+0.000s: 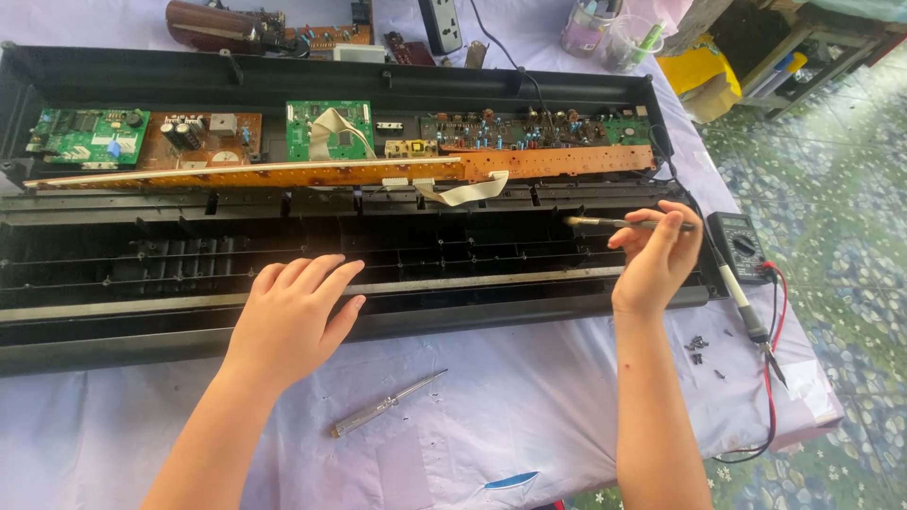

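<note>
A long black keyboard case (113, 340) lies open across the table, its circuit boards bared. My left hand (293, 316) rests flat, fingers together, on the case's front rail. My right hand (657, 255) pinches a thin brush (605, 223) whose bristles point left over the right end of the case. A long orange-brown circuit strip (283, 174) runs along the middle, with a grey ribbon cable (468, 192) hanging from it. Green boards (87, 135) sit at the back left.
A clear-handled screwdriver (383, 406) lies on the lilac tablecloth (529, 406) near the front. A soldering iron (742, 302), a black multimeter (739, 244) with red and black leads and some small screws (697, 348) sit at the right. Cups and a power strip stand at the back.
</note>
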